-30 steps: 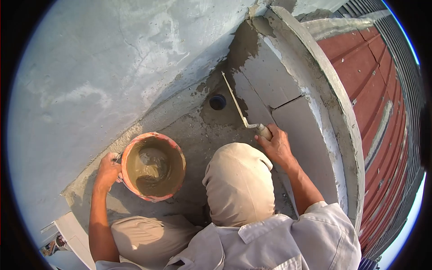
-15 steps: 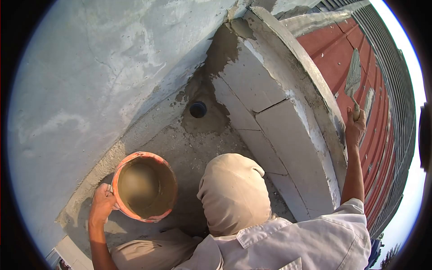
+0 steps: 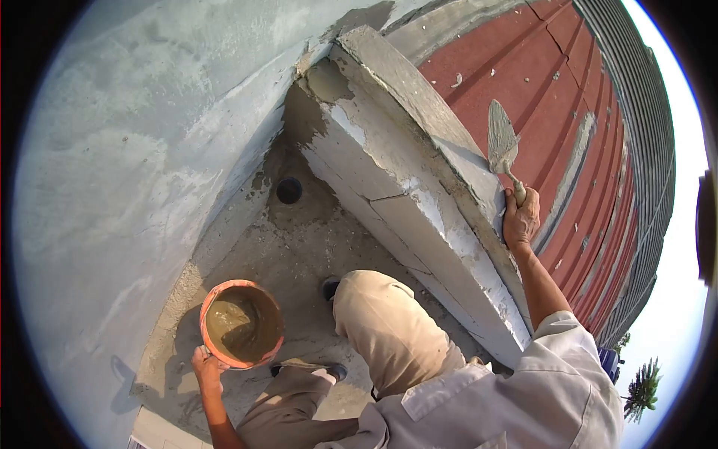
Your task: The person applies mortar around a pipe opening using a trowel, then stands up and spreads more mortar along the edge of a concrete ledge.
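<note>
My left hand [image 3: 208, 367] is closed at the near left side of an orange bucket [image 3: 230, 361], around its handle or rim; which one is hard to see. Inside the bucket is grey-brown, watery cement mix [image 3: 230, 320]. Out to the right, my right hand [image 3: 521, 221] grips the handle of a pointed masonry trowel [image 3: 502, 136] and rests against the edge of the concrete ledge [image 3: 441, 127]. Dried or wet mortar coats the trowel's blade, which points up and away over the red roof.
A plastered wall [image 3: 127, 172] rises on the left. A low block wall [image 3: 404, 213] runs along the right under the ledge. Between them, the concrete floor [image 3: 321, 243] has a round dark pipe opening [image 3: 289, 190]. Beyond the ledge lies red metal roofing [image 3: 542, 97].
My body and view have risen and shifted, so both feet now show. The bucket appears lower and farther off. My right hand with the trowel has come inward, onto the ledge.
</note>
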Demonstrator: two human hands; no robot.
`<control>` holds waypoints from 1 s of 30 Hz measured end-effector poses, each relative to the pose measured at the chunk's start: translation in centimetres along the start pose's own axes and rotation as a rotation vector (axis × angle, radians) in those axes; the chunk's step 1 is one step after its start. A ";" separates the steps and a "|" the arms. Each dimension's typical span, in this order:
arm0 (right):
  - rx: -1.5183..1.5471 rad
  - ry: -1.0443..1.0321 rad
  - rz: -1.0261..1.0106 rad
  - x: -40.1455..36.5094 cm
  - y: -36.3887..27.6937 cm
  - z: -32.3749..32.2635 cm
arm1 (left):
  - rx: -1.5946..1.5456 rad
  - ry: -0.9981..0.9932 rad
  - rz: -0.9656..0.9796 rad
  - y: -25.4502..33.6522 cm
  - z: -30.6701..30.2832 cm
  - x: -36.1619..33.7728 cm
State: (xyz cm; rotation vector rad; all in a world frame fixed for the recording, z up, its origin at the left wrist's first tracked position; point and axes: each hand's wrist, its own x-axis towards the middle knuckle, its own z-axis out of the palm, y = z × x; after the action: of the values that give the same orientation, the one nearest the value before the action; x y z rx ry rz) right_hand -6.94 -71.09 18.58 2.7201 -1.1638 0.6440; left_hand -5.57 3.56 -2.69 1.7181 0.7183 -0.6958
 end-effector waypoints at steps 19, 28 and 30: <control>-0.006 -0.122 -0.097 1.7 1.5 -1.1 | -0.104 0.106 -0.256 19.7 -4.0 -28.1; 0.352 -0.558 0.202 -1.9 0.1 -14.7 | -0.004 0.091 -0.296 29.2 -7.5 -41.1; 0.337 -0.823 0.325 -4.5 1.1 -20.2 | -0.006 0.074 -0.316 29.5 -8.5 -41.9</control>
State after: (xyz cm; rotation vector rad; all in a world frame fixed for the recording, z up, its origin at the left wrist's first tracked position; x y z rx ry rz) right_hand -17.28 -63.50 34.86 3.2141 -1.8164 -0.3675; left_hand -9.43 0.24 48.97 1.6477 1.0576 -0.8471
